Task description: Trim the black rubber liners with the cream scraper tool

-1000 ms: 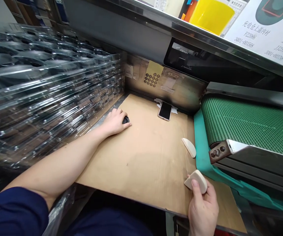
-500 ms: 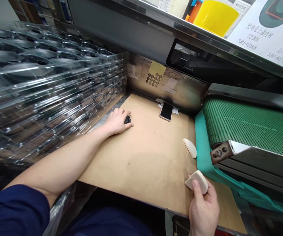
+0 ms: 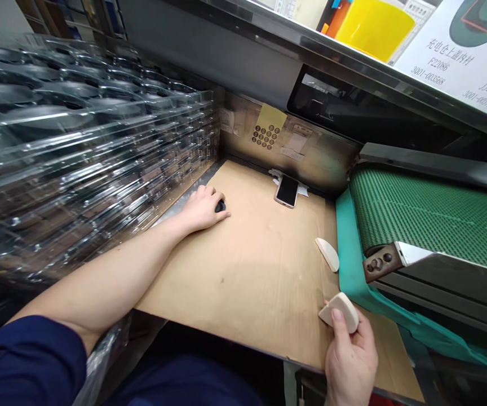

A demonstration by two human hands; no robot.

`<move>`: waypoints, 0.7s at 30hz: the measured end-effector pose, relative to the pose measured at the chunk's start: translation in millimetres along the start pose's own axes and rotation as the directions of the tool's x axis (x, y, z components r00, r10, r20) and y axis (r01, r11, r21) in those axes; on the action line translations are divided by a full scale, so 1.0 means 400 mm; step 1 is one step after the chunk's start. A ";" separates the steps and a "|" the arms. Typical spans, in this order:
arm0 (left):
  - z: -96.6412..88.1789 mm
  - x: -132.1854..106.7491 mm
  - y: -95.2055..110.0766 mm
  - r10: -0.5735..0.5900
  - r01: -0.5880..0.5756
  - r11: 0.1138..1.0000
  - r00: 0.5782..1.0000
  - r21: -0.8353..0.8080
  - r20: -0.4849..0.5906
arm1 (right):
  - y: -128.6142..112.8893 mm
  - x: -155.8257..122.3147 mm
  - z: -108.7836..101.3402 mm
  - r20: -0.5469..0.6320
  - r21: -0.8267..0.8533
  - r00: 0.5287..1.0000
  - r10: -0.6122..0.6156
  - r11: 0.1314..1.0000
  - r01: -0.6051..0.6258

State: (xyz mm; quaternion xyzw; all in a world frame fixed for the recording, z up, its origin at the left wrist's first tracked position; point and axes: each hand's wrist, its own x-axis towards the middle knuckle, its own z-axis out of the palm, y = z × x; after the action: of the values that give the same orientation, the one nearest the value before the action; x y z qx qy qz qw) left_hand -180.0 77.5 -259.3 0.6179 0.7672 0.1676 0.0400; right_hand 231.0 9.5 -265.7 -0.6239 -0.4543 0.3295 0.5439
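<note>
My left hand (image 3: 204, 208) rests at the left side of the cardboard sheet (image 3: 243, 265), its fingers curled around a small black rounded part (image 3: 220, 206). Most of that part is hidden under the palm and fingers. At the lower right, my right hand (image 3: 350, 355) pinches a pale cream half-round piece (image 3: 344, 313) between thumb and fingers, held just over the cardboard. Beyond it a second cream half-round piece (image 3: 328, 255) lies flat on the sheet beside the teal edge, apart from the hand.
Tall stacked clear plastic trays (image 3: 142, 146) stand close on the left. A phone (image 3: 287, 191) lies at the back of the cardboard. On the right are a green conveyor belt (image 3: 433, 214) and a teal bin (image 3: 349, 254). A metal shelf edge (image 3: 311, 45) overhangs the back.
</note>
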 end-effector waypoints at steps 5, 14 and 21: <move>0.003 0.000 -0.001 -0.001 0.001 1.000 1.000 0.004 -0.002 | 0.001 0.000 0.001 -0.010 0.018 1.000 0.010 1.000 -0.010; -0.002 -0.001 0.001 0.001 -0.001 1.000 1.000 0.004 0.003 | 0.000 0.000 0.000 0.000 0.022 1.000 0.022 1.000 -0.022; -0.002 -0.001 0.001 -0.009 0.009 1.000 1.000 0.002 0.010 | 0.001 0.002 -0.002 0.006 -0.013 1.000 -0.012 1.000 0.012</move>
State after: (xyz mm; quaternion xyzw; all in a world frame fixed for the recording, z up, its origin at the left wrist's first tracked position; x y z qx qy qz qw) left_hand -179.8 77.1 -258.4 0.6151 0.7701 0.1634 0.0439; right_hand 231.9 10.0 -265.9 -0.6239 -0.4617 0.3249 0.5404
